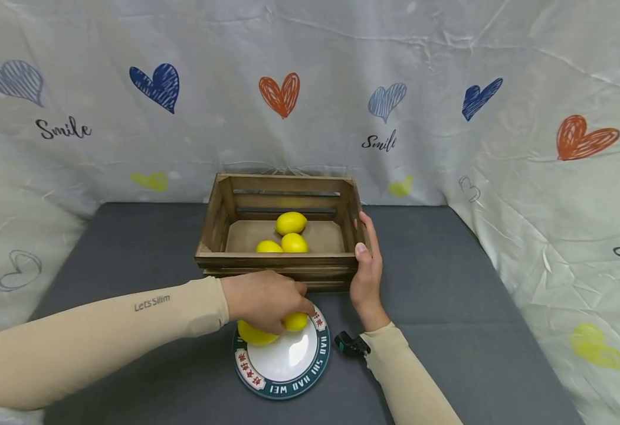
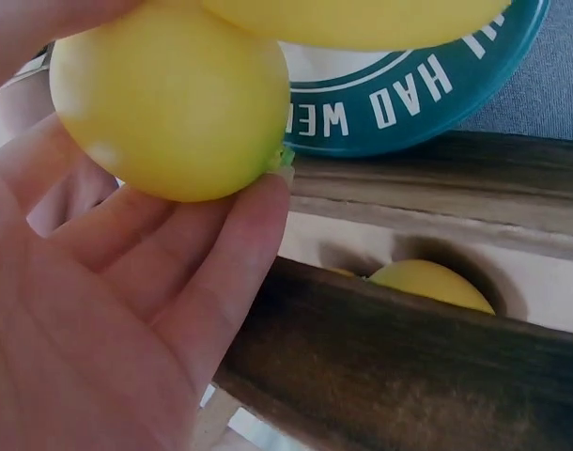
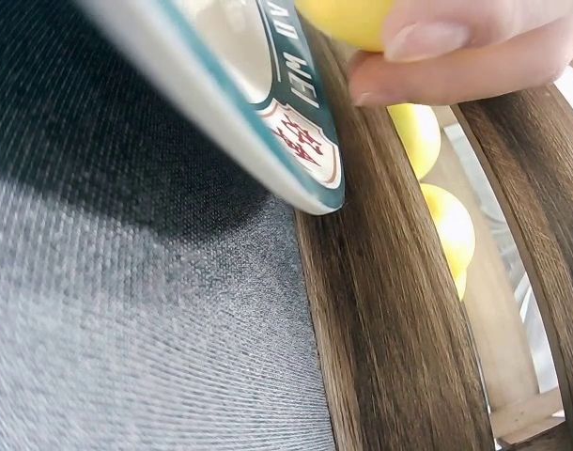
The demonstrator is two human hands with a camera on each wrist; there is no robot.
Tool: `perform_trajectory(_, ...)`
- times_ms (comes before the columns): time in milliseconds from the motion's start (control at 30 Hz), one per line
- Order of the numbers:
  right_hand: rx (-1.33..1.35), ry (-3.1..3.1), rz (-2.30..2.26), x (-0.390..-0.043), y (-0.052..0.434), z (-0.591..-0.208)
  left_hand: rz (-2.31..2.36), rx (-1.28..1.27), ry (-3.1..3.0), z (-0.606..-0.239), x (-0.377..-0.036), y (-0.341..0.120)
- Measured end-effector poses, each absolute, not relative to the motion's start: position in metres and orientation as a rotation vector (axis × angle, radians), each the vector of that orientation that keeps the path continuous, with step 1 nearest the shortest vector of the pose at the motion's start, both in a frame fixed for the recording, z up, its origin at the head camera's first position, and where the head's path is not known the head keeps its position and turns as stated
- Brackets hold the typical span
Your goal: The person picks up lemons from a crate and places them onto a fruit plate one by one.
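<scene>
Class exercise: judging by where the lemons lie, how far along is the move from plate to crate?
Three lemons already lie in the wooden crate. The left hand grips one lemon on the plate, a second lemon beside it. The right hand steadies the crate's side. So two lemons seem left, one in hand.

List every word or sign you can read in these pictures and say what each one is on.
"Smile": on the backdrop cloth, at upper left; again near the middle, its end hidden by a fold.
"Let's slim": on the left sleeve.
"HAO SHI HAO WEI": white letters on the plate rim.
Red signs in white panels on the plate rim: too small to read.
Dark script at the cloth's right edge: cut off, unreadable.
</scene>
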State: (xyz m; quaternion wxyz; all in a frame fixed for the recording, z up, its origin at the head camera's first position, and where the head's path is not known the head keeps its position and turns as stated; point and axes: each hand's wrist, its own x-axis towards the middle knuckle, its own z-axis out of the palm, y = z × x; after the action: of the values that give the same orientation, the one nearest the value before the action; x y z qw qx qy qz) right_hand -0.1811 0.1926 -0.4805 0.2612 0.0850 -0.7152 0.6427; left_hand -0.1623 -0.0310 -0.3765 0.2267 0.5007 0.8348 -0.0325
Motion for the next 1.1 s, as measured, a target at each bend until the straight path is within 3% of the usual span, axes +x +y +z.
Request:
perform_trajectory(667,0.207,-1.946,1.738,-0.18,0.19,-0.476,-0.191,1.338,2.384,-0.386,-0.154,-0.028)
perform_trajectory(1100,0.214,-1.941,1.754,-0.181,0.192,-0.479,-0.16,1.348,2.411,-0.35,-0.153,-0.03)
